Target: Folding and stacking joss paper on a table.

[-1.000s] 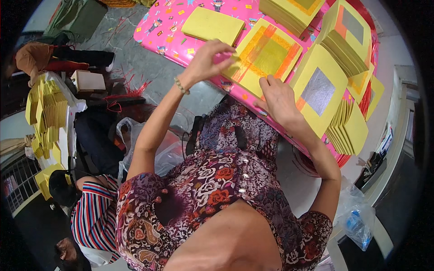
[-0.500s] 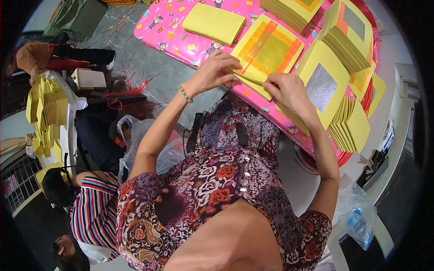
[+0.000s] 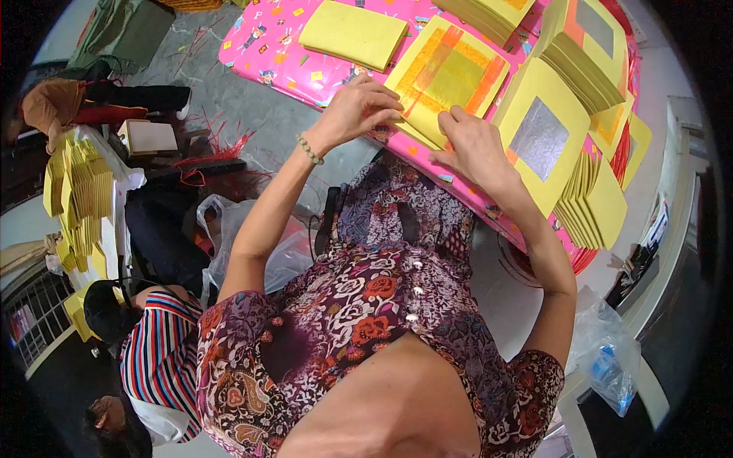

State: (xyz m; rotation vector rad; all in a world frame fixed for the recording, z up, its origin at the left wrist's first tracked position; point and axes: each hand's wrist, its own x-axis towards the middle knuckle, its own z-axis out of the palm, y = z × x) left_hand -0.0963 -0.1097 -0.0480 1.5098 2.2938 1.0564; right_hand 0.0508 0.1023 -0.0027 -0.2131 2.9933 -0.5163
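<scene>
Presently, the fingers of the left hand (image 3: 359,107) curl over the near-left edge of a yellow paper stack with orange bands (image 3: 447,80), pinching it lightly. The right hand (image 3: 473,145) lies half-closed on the stack's near corner, fingertips pressing the sheets (exact hold not discernible). The stack rests on a pink patterned table (image 3: 282,46), beside a yellow sheet bearing a silver foil square (image 3: 540,137).

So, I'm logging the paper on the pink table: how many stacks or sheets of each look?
Plain yellow stack: 1
Orange-striped yellow stack, under both hands: 1
Silver-foil yellow stack: 2, with another
Total: 4
</scene>
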